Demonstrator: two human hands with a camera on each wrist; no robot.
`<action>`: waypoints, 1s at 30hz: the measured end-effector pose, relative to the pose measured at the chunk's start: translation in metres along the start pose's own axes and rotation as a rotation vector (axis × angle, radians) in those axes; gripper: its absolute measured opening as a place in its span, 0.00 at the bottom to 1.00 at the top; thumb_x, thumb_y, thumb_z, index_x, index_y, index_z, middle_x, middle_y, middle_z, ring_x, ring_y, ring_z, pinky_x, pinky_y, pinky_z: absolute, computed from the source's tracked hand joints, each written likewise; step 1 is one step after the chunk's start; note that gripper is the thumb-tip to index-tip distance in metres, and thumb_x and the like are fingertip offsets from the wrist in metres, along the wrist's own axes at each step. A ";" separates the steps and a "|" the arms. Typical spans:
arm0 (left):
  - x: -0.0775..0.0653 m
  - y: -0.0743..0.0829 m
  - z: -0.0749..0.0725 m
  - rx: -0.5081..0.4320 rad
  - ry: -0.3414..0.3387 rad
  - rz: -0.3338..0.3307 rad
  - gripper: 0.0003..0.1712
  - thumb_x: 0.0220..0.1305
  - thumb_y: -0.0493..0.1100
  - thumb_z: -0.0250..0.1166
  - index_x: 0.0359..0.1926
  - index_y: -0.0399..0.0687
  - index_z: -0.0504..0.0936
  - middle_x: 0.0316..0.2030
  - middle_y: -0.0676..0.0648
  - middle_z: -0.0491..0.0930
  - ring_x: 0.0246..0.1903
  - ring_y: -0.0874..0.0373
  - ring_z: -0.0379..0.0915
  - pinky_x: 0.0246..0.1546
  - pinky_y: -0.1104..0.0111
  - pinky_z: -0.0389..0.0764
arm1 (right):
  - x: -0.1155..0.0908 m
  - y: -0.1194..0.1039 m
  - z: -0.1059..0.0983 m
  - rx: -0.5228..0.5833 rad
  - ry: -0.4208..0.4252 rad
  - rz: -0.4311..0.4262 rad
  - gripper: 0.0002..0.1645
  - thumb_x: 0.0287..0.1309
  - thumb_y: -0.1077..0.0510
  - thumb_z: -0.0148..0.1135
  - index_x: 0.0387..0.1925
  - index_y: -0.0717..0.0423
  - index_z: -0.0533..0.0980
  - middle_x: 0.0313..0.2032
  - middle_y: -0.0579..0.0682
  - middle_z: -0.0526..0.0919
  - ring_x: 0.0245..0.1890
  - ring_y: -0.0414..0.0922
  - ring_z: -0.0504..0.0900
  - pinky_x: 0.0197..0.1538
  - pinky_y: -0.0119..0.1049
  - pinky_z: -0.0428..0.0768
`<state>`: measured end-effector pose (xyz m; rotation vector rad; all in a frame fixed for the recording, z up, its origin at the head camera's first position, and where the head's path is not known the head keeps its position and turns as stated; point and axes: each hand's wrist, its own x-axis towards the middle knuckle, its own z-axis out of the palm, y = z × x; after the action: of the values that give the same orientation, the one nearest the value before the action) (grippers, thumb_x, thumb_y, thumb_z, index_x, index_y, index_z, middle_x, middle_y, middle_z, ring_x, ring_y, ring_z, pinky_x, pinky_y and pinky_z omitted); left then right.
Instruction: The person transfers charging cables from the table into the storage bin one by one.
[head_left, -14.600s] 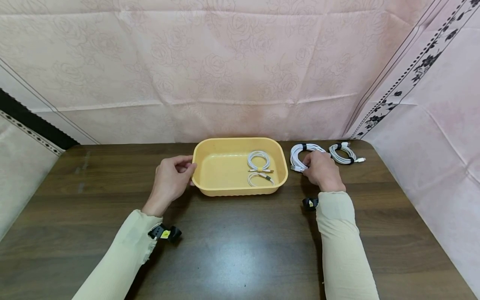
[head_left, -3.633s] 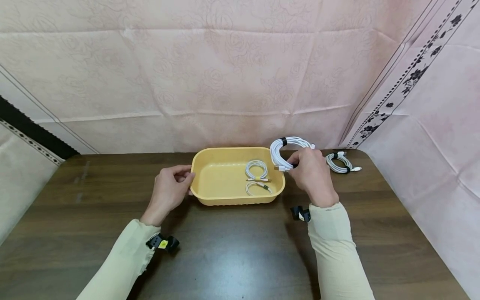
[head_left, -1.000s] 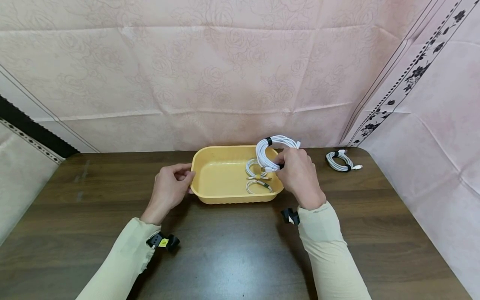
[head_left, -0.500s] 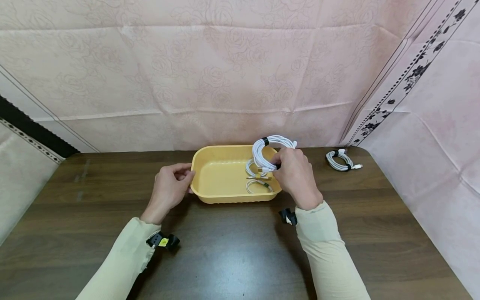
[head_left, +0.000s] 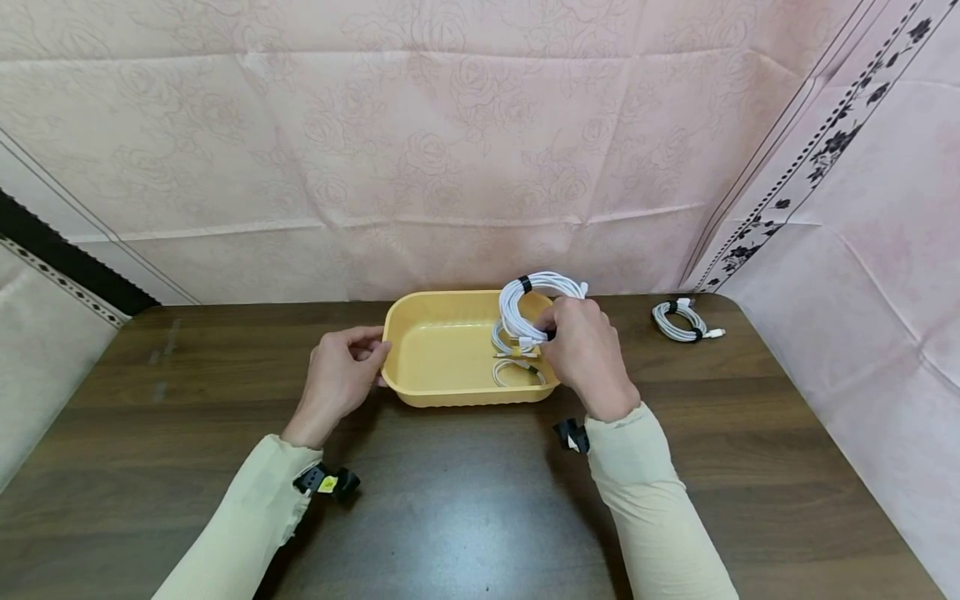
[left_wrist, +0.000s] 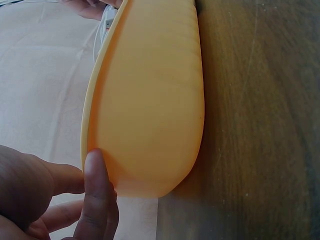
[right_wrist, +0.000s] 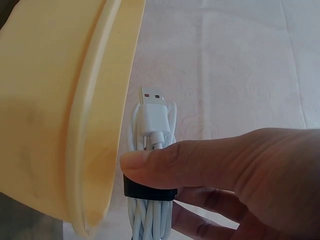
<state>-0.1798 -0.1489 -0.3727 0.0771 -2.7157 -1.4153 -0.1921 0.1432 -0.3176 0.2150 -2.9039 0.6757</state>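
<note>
Four coiled cables in view, two already in, so we'd call the job about half done. Inside the yellow tray (head_left: pixel 431 350), toward its right end, lie the yellow-tied coil (head_left: pixel 501 342), partly covered from the head view, and the small dark-tied coil (head_left: pixel 517 362) just in front of it. Third one is in transit: our right hand (head_left: pixel 588 358) pinches the thick white coil (head_left: pixel 512 310) at its black strap (right_wrist: pixel 150 191), thumb across the band, USB plug (right_wrist: pixel 154 117) showing above the thumb in the right wrist view. Head view puts that coil over the tray's right end, not laid down; we can't tell whether it touches the rim. Our left hand (head_left: pixel 335 382) pinches the tray's left edge between thumb and fingers, steadying it, we'd guess. Tray sits on the wooden table (head_left: pixel 450 500), near the cloth backdrop (head_left: pixel 420 167). Left over, we judge: release of the held coil, plus the outer coil (head_left: pixel 681 336), lying untouched on the table, well apart from the tray on the right.
</note>
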 end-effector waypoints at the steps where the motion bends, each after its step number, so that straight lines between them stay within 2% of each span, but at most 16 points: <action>1: 0.000 0.000 0.000 0.000 -0.001 -0.001 0.18 0.73 0.41 0.62 0.59 0.38 0.82 0.41 0.38 0.83 0.25 0.58 0.80 0.23 0.74 0.80 | 0.000 0.000 0.000 0.000 0.000 -0.001 0.12 0.53 0.70 0.68 0.33 0.52 0.89 0.36 0.48 0.88 0.35 0.48 0.82 0.36 0.48 0.82; 10: 0.000 0.000 0.000 -0.008 -0.006 -0.011 0.19 0.73 0.41 0.62 0.60 0.38 0.82 0.41 0.37 0.83 0.25 0.58 0.80 0.23 0.74 0.81 | 0.000 -0.004 0.002 0.002 -0.013 0.001 0.12 0.55 0.70 0.66 0.34 0.53 0.89 0.36 0.49 0.89 0.37 0.48 0.83 0.38 0.49 0.84; 20: 0.000 0.000 0.000 -0.010 -0.005 -0.010 0.19 0.73 0.41 0.62 0.60 0.37 0.82 0.42 0.37 0.83 0.26 0.57 0.80 0.23 0.74 0.81 | -0.001 -0.006 0.006 -0.002 0.002 -0.027 0.16 0.50 0.71 0.64 0.27 0.48 0.88 0.29 0.46 0.86 0.31 0.47 0.79 0.31 0.44 0.78; 30: 0.000 0.000 0.000 -0.005 -0.003 -0.010 0.19 0.73 0.41 0.62 0.60 0.38 0.82 0.42 0.38 0.83 0.26 0.58 0.80 0.23 0.74 0.81 | -0.002 -0.010 0.007 -0.004 0.002 -0.042 0.15 0.48 0.71 0.67 0.28 0.48 0.88 0.29 0.46 0.86 0.31 0.47 0.79 0.32 0.45 0.79</action>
<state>-0.1800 -0.1490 -0.3732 0.0882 -2.7173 -1.4256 -0.1889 0.1317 -0.3205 0.2745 -2.8897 0.6635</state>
